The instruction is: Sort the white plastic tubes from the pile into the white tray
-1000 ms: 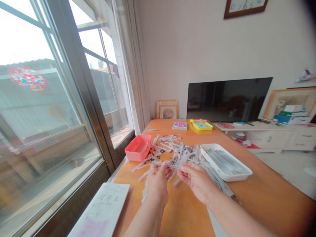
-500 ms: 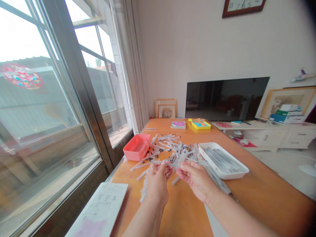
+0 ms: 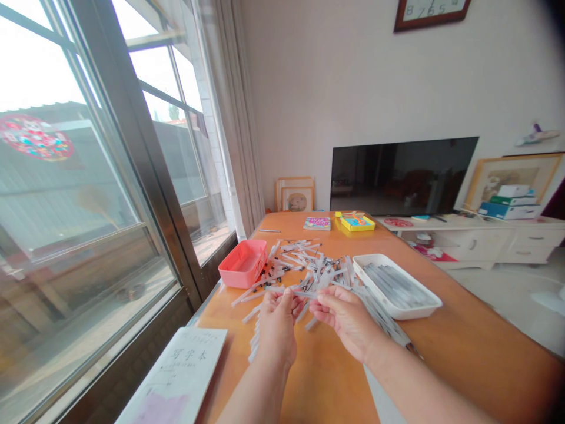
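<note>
Around my two hands [image 3: 279, 324] I counted one pink box [image 3: 238, 278] at ten o'clock, one white tray [image 3: 421, 312] at three, one notebook [image 3: 180, 371] at eight.

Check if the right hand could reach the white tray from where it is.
Probably yes: the white tray sits close by the right hand, open-topped, with only loose tubes lying low between them. The hand seems to be pinching a slim tube, though.

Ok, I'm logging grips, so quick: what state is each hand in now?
Left hand: closed, pinching a thin translucent tube.
Right hand: closed, pinching at the tube's other end; any separate piece there is too small to tell.
</note>
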